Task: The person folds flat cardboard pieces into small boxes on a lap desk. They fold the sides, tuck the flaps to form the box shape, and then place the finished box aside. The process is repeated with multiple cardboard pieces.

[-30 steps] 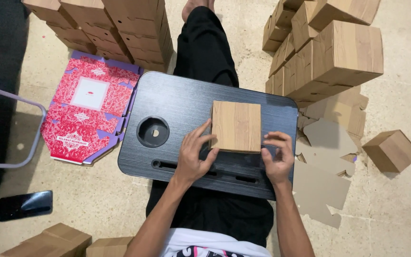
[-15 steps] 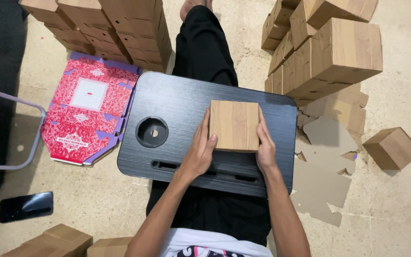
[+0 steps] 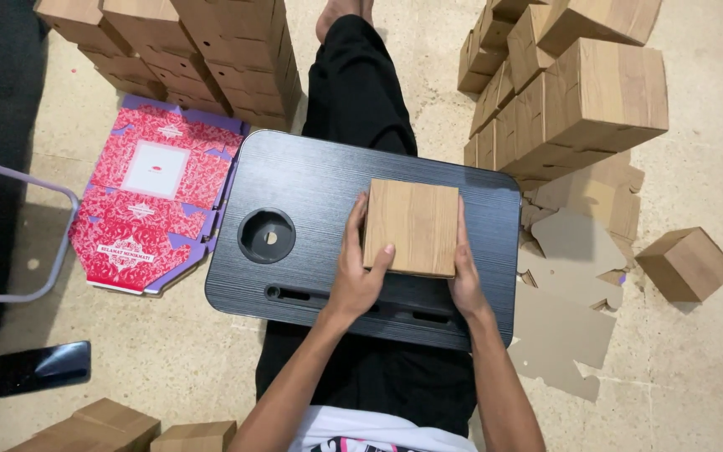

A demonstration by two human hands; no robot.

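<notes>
Wood-print cardboard box (image 3: 412,227) lies flat on the black lap counter (image 3: 311,197), between both hands. Left hand (image 3: 355,272) clamps its left edge, thumb on top; right hand (image 3: 464,276) presses the right edge, fingers along the side. The box looks almost square, so its long axis is hard to tell; the grain runs left to right.

Lap tray (image 3: 311,184): lay at frame centre, across the person's legs.
Box (image 3: 412,226): sat on the tray, right of its round hole (image 3: 266,236).
Left hand (image 3: 355,280): against the box's left side.
Right hand (image 3: 464,280): against its right side.
Flat carton (image 3: 148,205): left of the tray.
Phone (image 3: 42,367): lower left.
Box stacks (image 3: 579,92): upper right.
</notes>
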